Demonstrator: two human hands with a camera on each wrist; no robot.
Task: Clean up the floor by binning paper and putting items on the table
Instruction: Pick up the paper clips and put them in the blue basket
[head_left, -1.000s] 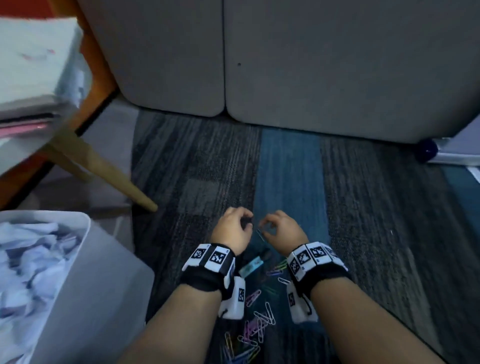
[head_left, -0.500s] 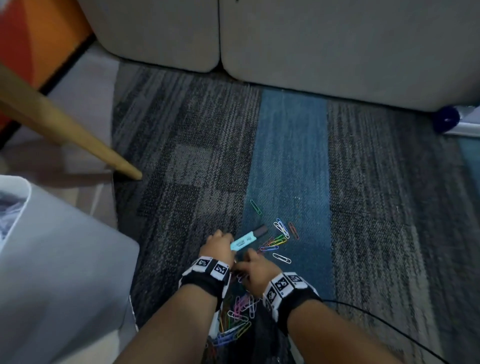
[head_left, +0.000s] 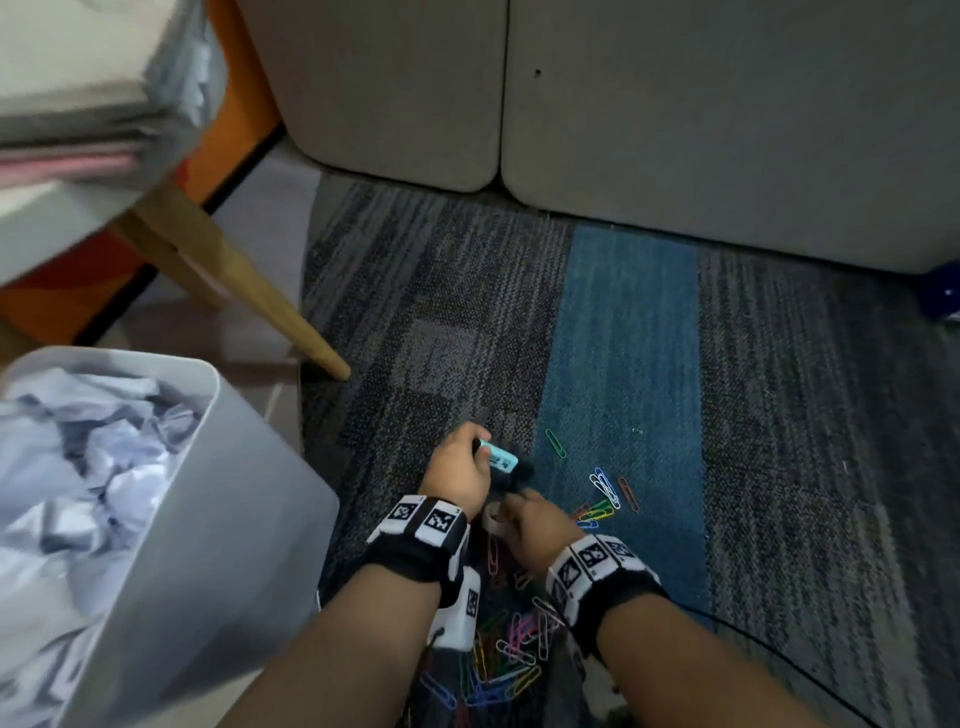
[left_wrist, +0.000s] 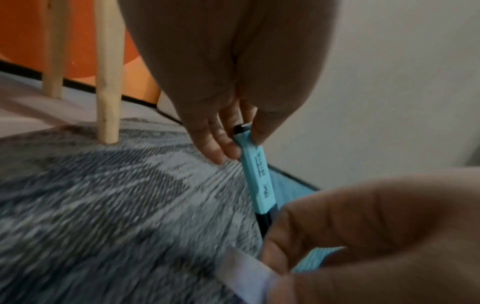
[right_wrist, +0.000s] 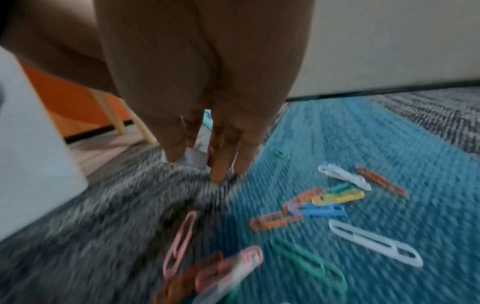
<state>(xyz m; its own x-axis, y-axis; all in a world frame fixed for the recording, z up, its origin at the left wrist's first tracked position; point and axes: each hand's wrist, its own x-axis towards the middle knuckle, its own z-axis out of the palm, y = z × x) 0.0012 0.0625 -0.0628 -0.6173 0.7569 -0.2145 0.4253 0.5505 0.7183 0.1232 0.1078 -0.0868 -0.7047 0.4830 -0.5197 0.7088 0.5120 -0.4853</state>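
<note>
Pinching the teal highlighter now off the carpet at lower centre, left hand has lifted it; right hand grips a small white object; table next, paper clips remain.

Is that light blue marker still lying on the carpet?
No: the left hand pinches the light blue marker at its upper end, holding it above the carpet.

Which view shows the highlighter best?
Left wrist: the light blue highlighter fills mid-frame, label visible, pinched by the left hand. Head shows it small; right wrist shows only a sliver between fingers.
</note>
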